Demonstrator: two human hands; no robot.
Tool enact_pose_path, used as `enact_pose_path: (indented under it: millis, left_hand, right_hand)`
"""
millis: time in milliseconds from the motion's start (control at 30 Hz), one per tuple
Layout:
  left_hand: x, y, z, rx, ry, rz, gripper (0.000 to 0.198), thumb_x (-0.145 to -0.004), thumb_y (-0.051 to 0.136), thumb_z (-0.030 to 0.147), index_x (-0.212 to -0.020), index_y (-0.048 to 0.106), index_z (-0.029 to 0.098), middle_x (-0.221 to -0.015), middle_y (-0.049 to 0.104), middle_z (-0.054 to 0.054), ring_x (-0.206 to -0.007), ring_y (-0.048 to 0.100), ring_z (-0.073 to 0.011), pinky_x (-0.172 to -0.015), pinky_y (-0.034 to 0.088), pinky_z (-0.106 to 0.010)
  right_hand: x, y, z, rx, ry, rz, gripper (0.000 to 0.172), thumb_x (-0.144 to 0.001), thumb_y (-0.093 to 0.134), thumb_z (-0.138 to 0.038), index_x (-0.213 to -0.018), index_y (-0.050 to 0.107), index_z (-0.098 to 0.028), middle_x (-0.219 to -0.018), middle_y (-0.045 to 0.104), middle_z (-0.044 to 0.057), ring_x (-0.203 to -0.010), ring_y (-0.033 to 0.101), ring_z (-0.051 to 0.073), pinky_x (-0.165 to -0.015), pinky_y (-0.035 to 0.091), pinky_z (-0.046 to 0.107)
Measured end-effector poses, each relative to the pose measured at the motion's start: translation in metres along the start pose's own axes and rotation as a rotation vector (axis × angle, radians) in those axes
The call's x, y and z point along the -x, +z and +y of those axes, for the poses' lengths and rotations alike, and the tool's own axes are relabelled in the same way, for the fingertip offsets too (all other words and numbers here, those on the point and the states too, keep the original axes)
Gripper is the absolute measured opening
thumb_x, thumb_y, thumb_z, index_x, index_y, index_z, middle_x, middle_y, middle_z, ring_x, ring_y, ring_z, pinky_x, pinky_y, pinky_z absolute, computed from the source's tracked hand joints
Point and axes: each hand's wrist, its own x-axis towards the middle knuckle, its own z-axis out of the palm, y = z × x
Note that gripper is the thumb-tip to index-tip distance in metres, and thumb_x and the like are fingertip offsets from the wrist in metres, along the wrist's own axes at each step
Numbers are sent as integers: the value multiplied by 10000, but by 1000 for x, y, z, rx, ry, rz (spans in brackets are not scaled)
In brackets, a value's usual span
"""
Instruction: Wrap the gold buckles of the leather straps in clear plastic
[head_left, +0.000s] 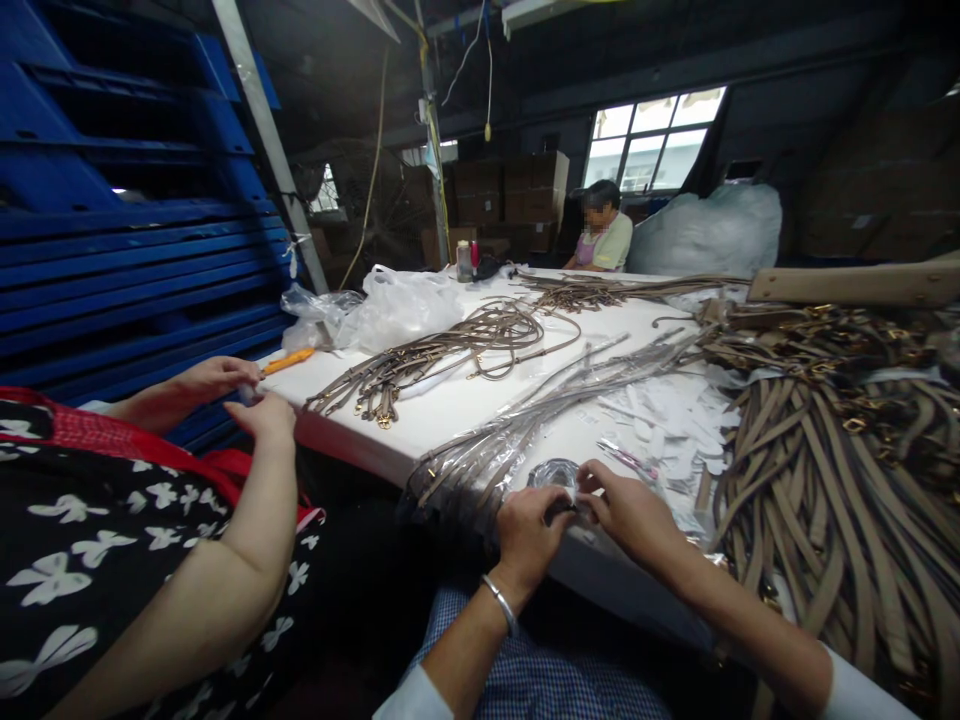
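Note:
My left hand (529,525) and my right hand (626,508) meet at the near edge of the white table (360,425). The fingers of both are pinched around a small pale piece (574,494), too small to name. Just behind them lies a round grey coil, perhaps a roll of tape (553,470). To the left of my hands, long thin straps in transparent plastic sleeves (495,440) stretch across the table and over its edge. White paper tags (660,425) are scattered beyond my right hand, with a thin pen-like tool (626,458) among them.
A big heap of brown straps (817,500) with gold buckles fills the right side. More straps (442,350) lie mid-table, near plastic bags (397,305). At left, a co-worker's hands (259,400) hold something small by an orange tool (289,361). Another person (604,235) sits at the far end.

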Motion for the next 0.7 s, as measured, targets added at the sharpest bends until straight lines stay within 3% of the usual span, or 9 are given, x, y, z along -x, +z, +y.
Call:
enact_pose_path:
  millis: [200, 333, 400, 533, 700]
  left_hand:
    - [1, 0, -2, -24, 55, -1, 176, -769, 754, 203, -913, 701, 289, -945, 750, 51, -892, 675, -193, -819, 442, -318]
    - [1, 2, -4, -51, 83, -8, 152, -784, 739, 208, -917, 716, 279, -939, 755, 31, -884, 679, -197, -817, 450, -323]
    - [1, 3, -5, -55, 93, -7, 161, -792, 726, 195, -931, 721, 276, -941, 757, 21, -886, 682, -198, -819, 455, -324]
    - [1, 4, -6, -68, 110, 1, 168, -782, 733, 185, -928, 727, 269, -921, 759, 10, -877, 685, -202, -809, 462, -326]
    - [0, 5, -7, -98, 96, 7, 134, -774, 758, 291, -902, 729, 262, -891, 760, 6, -854, 691, -217, -780, 462, -330]
  right_hand:
    - [-16, -5, 9, -260, -7, -221, 192, -785, 537, -171, -966, 568, -226, -676, 724, -18, -622, 688, 182, -641, 472, 267]
    - [-27, -22, 5, 49, -182, -133, 236, -865, 521, -236, -1029, 690, -241, -929, 745, 53, -835, 696, 216, -748, 474, 297]
    - [-34, -30, -1, 177, -277, -208, 241, -846, 571, -229, -1028, 726, -259, -1048, 729, 62, -932, 680, 224, -768, 469, 283]
    - [-49, -35, -11, 254, -351, -421, 206, -762, 667, -197, -915, 764, -294, -845, 764, -3, -786, 704, 184, -645, 446, 222]
    - [-56, -28, -18, 370, -420, -387, 125, -691, 664, -164, -719, 750, -251, -756, 739, 35, -734, 680, 237, -572, 358, 257]
